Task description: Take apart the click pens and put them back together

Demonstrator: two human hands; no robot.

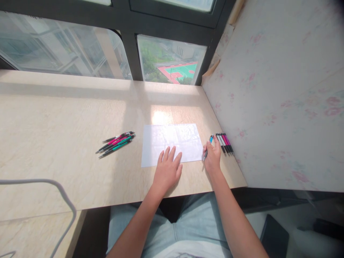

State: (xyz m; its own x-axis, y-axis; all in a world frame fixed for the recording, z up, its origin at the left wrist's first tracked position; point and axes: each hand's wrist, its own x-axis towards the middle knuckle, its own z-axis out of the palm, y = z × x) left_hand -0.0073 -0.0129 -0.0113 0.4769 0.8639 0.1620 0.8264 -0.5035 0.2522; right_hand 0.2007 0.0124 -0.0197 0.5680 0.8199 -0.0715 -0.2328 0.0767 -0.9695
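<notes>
Two hands sit center frame: your right hand (213, 157) grips a blue pen (211, 138) beside the right edge of the paper (172, 139); your left hand (168, 169) lies flat, fingers spread, on its lower edge. Lift that hand and the paper may slip.
</notes>
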